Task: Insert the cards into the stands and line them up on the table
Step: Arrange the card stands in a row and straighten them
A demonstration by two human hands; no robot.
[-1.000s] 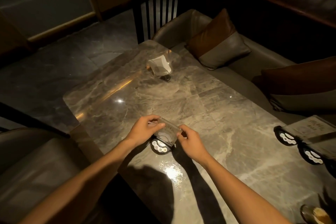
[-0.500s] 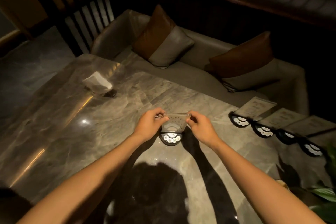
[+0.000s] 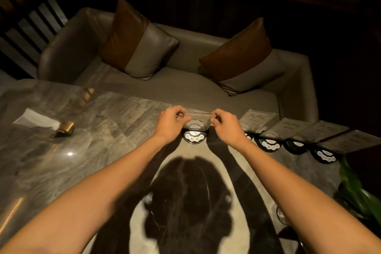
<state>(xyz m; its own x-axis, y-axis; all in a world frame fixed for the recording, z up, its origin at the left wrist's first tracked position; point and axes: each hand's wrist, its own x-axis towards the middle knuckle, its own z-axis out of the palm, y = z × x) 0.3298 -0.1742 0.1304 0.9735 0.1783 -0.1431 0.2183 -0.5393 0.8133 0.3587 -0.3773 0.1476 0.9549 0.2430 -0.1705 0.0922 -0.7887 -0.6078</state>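
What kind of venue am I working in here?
Probably a restaurant or lounge booth: a cushioned sofa along a marble table, and call-button card stands lined up at the right.

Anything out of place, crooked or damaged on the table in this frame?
Nothing stands out. Both hands, left hand and right hand, pinch the card upright over its stand. The finished stands run in an even row to the right. The napkin holder stands apart at left.
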